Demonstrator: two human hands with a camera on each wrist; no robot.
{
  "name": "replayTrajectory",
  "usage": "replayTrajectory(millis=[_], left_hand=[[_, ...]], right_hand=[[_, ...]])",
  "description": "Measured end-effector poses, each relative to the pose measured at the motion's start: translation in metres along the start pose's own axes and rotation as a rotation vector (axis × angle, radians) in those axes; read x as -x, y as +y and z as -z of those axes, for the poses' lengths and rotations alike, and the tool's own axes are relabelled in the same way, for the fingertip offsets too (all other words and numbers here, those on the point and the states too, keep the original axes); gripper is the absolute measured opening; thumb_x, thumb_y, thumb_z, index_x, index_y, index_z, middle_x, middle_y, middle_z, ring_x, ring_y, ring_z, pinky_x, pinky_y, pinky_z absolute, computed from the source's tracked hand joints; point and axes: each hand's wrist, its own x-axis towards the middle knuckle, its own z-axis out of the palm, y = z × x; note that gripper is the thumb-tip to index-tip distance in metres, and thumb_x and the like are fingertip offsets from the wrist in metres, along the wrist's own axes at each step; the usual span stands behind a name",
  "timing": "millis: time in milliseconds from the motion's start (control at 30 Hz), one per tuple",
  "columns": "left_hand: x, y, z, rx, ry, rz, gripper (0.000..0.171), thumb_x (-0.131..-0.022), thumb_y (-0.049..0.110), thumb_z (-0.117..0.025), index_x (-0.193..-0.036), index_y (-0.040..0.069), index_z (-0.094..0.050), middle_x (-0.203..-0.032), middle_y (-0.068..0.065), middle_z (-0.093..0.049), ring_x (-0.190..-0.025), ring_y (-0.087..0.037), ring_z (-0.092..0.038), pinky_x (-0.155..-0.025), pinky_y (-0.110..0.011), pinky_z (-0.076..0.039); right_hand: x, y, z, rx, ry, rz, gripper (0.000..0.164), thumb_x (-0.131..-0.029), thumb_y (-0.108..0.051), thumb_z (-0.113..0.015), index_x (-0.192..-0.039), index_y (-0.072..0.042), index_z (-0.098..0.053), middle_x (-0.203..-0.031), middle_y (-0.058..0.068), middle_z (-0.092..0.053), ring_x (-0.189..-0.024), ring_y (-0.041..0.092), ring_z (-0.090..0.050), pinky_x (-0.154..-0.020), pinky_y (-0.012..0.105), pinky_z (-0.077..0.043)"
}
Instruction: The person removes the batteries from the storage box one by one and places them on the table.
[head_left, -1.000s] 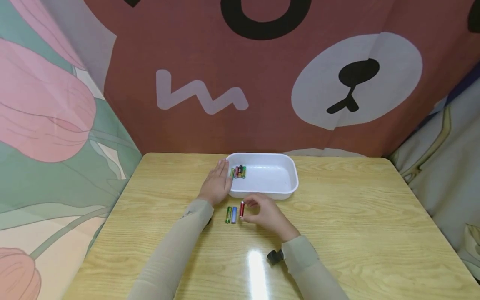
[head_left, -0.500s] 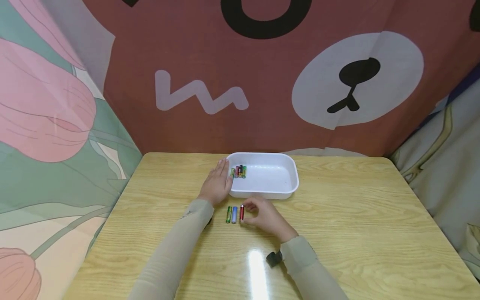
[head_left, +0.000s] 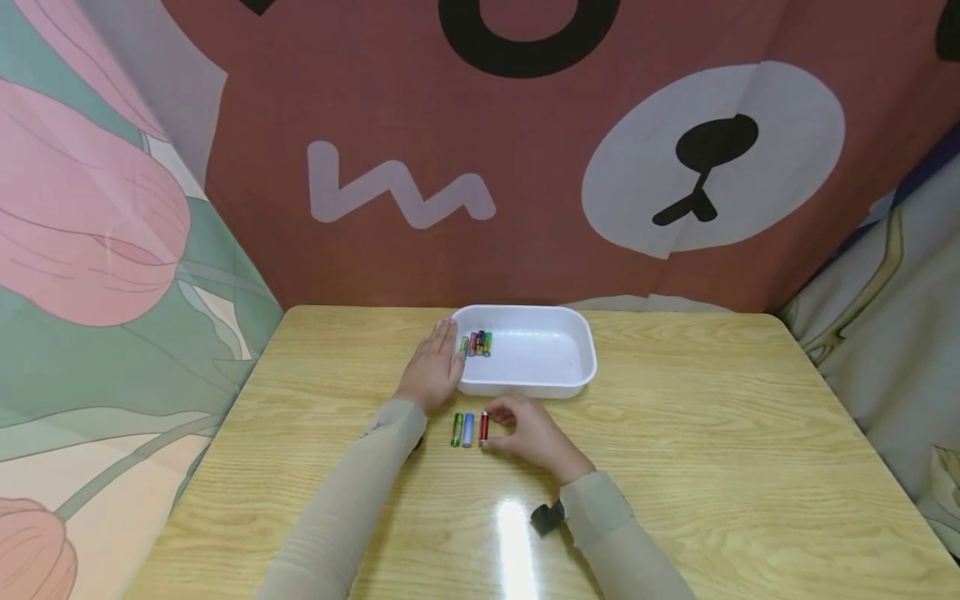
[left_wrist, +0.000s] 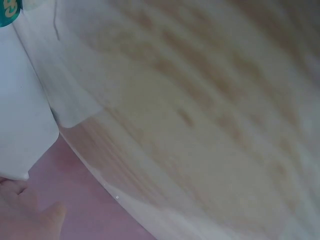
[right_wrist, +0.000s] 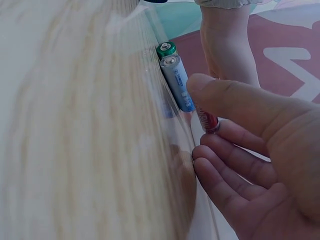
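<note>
My right hand (head_left: pixel 528 429) pinches a red battery (head_left: pixel 483 428) between thumb and fingertips, one at each end. In the right wrist view the thumb covers the upper part of this battery (right_wrist: pixel 209 121). Just left of it lie a blue battery (head_left: pixel 468 430) and a green battery (head_left: pixel 457 430), side by side on the table. My left hand (head_left: pixel 431 371), fingers straight, rests against the left side of a white tray (head_left: pixel 532 390). Several batteries (head_left: pixel 477 343) lie in a row at the tray's left end.
The wooden table (head_left: pixel 712 417) reaches back to a brown curtain (head_left: pixel 525 267) printed with a bear face. A flowered cloth (head_left: pixel 112 350) hangs along the left side. A black wrist strap piece (head_left: pixel 547 518) shows at the right cuff.
My right hand has shifted slightly down toward the table's front with the red battery, which now stands nearly parallel to the blue one. The left hand and tray keep their place.
</note>
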Motion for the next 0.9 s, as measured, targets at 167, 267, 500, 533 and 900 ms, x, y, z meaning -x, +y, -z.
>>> replayTrajectory(millis=[167,267,500,533,900], left_hand=[[-0.0001,0.0012,-0.0006,0.006,-0.003,0.003,0.064,-0.109,0.031,-0.034,-0.162,0.003,-0.014,-0.169,-0.010,-0.011,-0.156,-0.024,-0.007,-0.125,-0.047,-0.018],[0.0000,0.0015,-0.0004,0.001,-0.004,0.004,0.064,-0.109,0.032,-0.034,-0.162,0.003,-0.014,-0.169,-0.010,-0.011,-0.156,-0.025,-0.007,-0.125,-0.047,-0.019],[0.0002,0.0021,0.0003,0.001,-0.003,0.011,0.064,-0.108,0.033,-0.034,-0.162,0.004,-0.014,-0.169,-0.011,-0.012,-0.156,-0.024,-0.007,-0.125,-0.047,-0.019],[0.0002,0.0021,0.0002,-0.002,-0.004,0.010,0.065,-0.108,0.033,-0.034,-0.162,0.004,-0.013,-0.169,-0.011,-0.012,-0.156,-0.024,-0.007,-0.125,-0.047,-0.019],[0.0002,0.0004,-0.0008,0.006,0.009,0.004,0.064,-0.108,0.032,-0.035,-0.162,0.003,-0.014,-0.169,-0.010,-0.011,-0.156,-0.024,-0.008,-0.125,-0.047,-0.018]], right_hand=[[-0.0008,0.0022,-0.0019,0.014,0.002,0.005,0.052,-0.073,-0.015,-0.091,-0.118,0.000,-0.068,-0.110,0.007,-0.069,-0.100,0.021,-0.065,-0.094,0.040,-0.056],[-0.0013,0.0032,-0.0023,0.018,0.001,0.006,0.051,-0.074,-0.015,-0.090,-0.118,0.000,-0.068,-0.110,0.007,-0.069,-0.099,0.020,-0.065,-0.093,0.039,-0.056],[-0.0019,0.0052,-0.0028,0.026,0.008,0.008,0.050,-0.073,-0.015,-0.091,-0.117,-0.002,-0.069,-0.109,0.005,-0.068,-0.098,0.018,-0.063,-0.092,0.038,-0.056],[-0.0018,0.0054,-0.0031,0.029,0.008,0.008,0.050,-0.073,-0.015,-0.091,-0.117,-0.002,-0.069,-0.109,0.005,-0.068,-0.098,0.018,-0.063,-0.092,0.038,-0.056],[-0.0018,0.0063,-0.0058,0.041,0.020,0.025,0.049,-0.071,-0.016,-0.092,-0.113,-0.004,-0.070,-0.106,0.002,-0.065,-0.096,0.015,-0.060,-0.090,0.035,-0.055]])
